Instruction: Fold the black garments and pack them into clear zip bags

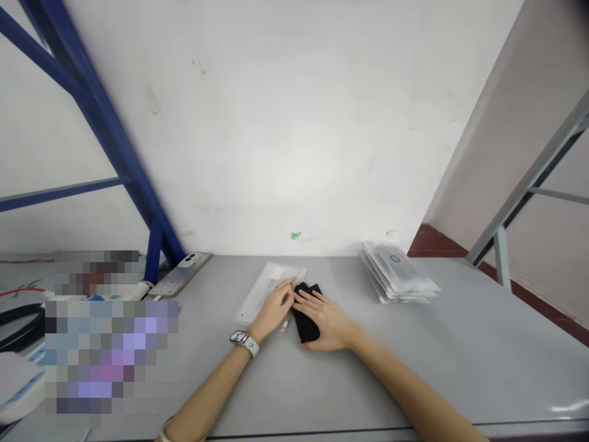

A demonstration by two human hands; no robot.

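Clear plastic bag (262, 287) under the left hand (275, 309), whose fingers curl, hold unclear. At that hand's 3 o'clock, black cloth (307, 328), long axis roughly 12-to-6. Nearer, atop it: right hand (330, 325), spread flat, gripping nothing visibly.

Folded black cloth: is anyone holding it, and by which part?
The right hand lies over the right side of the folded black cloth; whether it is actually gripped cannot be told.
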